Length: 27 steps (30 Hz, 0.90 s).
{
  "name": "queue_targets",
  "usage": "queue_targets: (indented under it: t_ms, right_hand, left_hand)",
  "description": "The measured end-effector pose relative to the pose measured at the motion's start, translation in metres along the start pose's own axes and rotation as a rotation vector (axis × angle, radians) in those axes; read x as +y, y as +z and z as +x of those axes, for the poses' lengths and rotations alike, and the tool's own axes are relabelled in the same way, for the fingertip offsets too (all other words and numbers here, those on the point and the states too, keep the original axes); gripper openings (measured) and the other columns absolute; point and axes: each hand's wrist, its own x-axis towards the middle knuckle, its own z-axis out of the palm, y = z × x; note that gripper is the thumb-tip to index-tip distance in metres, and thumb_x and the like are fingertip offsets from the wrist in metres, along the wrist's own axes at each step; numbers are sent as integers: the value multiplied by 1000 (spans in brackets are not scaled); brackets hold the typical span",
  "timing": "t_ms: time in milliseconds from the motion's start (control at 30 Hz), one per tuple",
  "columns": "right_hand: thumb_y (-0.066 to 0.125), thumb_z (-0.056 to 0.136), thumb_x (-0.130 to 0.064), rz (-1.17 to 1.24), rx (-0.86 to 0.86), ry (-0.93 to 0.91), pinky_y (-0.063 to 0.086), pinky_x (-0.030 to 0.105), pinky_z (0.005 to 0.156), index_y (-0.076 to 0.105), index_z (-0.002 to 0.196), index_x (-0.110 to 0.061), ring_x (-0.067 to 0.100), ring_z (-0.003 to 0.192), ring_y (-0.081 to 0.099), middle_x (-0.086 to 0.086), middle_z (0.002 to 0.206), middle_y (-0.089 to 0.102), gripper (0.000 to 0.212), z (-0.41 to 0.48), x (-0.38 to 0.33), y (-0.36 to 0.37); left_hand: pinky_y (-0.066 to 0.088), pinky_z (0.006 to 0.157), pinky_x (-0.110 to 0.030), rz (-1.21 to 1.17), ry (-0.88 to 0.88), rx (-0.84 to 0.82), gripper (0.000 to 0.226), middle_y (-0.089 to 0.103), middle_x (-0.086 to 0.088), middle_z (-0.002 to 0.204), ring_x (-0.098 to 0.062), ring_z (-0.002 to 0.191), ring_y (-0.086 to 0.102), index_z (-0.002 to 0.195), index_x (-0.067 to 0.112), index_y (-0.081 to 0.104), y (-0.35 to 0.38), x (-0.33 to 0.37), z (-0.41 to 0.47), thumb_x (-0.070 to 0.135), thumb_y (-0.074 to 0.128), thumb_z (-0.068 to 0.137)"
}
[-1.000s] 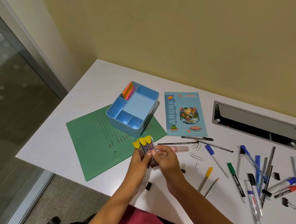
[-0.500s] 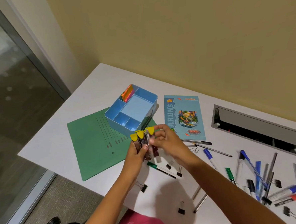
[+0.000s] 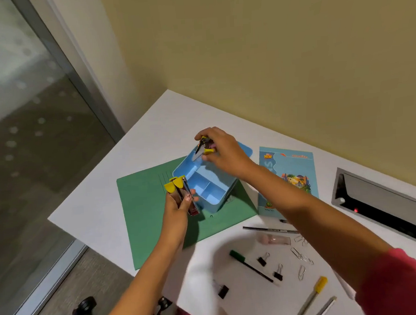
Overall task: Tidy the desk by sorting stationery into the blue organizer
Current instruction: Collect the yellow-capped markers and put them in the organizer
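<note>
On the white desk [image 3: 107, 205], a flat green paper folder [image 3: 148, 229] lies at the left. Above it the left hand [image 3: 178, 209] grips two slim clear cases with yellow caps [image 3: 177, 186], held upright just beside the blue plastic organizer [image 3: 218, 203] (a box divided into several compartments), which sits on the folder. The right hand [image 3: 226, 153] pinches a third yellow-capped case [image 3: 205, 146], tilted down at the organizer's far-left compartment. A light-blue notebook [image 3: 292, 164] lies to the right.

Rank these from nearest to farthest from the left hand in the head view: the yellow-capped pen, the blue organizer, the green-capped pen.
1. blue organizer, just right of the left hand.
2. green-capped pen, lower right, toward the person.
3. yellow-capped pen, farthest, low at the right.
</note>
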Motion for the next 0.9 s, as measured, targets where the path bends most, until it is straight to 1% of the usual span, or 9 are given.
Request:
queue_targets:
  t_ms: [100, 167, 233, 367, 500, 600, 733, 833, 900]
  right_hand:
    - [65, 74, 5, -118, -160, -124, 37, 13, 77, 56, 111, -13, 11, 93, 44, 6, 108, 52, 41, 19, 13, 9]
    - [61, 69, 9, -201, -250, -189, 37, 18, 70, 59, 105, -11, 8, 87, 41, 7, 105, 51, 42, 29, 19, 12]
    - [63, 67, 12, -287, -311, -207, 40, 29, 74, 62, 105, -11, 13, 87, 44, 5, 106, 50, 44, 37, 23, 16]
    - [82, 66, -11, -384, -392, -175, 28, 27, 72, 63, 109, -11, 13, 86, 42, 4, 107, 50, 48, 50, 30, 18]
    - [82, 67, -18, -365, -433, -204, 37, 35, 74, 55, 107, -15, 15, 81, 45, 2, 100, 54, 49, 55, 30, 15]
    - [78, 72, -11, -393, -470, -249, 43, 35, 71, 56, 100, -13, 16, 81, 50, 3, 97, 58, 35, 55, 31, 12]
    - [72, 78, -11, -444, -458, -293, 47, 37, 72, 64, 95, -10, 19, 86, 53, 6, 105, 55, 19, 50, 38, 12]
    - [69, 82, -17, -466, -419, -290, 46, 33, 75, 64, 99, -10, 21, 92, 54, 6, 110, 51, 18, 44, 44, 13]
    - [67, 84, -23, -419, -393, -247, 45, 31, 77, 64, 102, -11, 20, 94, 52, 5, 112, 49, 21, 42, 43, 14]
  left_hand:
    - [51, 84, -29, -18, -5, 0, 31, 63, -8, 111, -17, 95, 64, 129, 5, 47, -9, 0, 7, 4, 40, 99]
    - [52, 82, -28, -24, -8, 4, 30, 64, -8, 111, -13, 91, 64, 128, 5, 48, -14, -3, 11, 5, 41, 99]
    - [51, 87, -32, -33, -14, 11, 28, 64, -11, 116, -14, 93, 65, 126, 6, 50, -18, -5, 16, 6, 41, 99]
    - [51, 91, -34, -45, -36, 11, 27, 64, -8, 118, -15, 102, 64, 124, 8, 52, -23, -6, 22, 7, 42, 99]
    - [48, 97, -42, -77, -58, 18, 29, 63, -11, 119, -23, 110, 61, 125, 6, 51, -22, -5, 28, 5, 44, 98]
    - [47, 99, -43, -98, -75, 22, 31, 64, -10, 115, -25, 107, 62, 126, 5, 51, -20, -6, 33, 4, 46, 96]
    - [50, 90, -35, -106, -68, 17, 26, 66, -1, 99, -17, 95, 63, 123, 5, 52, -17, -4, 35, 4, 43, 98]
    - [51, 78, -28, -125, -70, -1, 22, 65, -5, 107, -22, 103, 62, 117, 10, 54, -15, -3, 38, 4, 44, 97]
    - [49, 80, -27, -128, -64, -12, 24, 64, -8, 115, -23, 108, 61, 118, 11, 54, -15, -2, 40, 4, 45, 97]
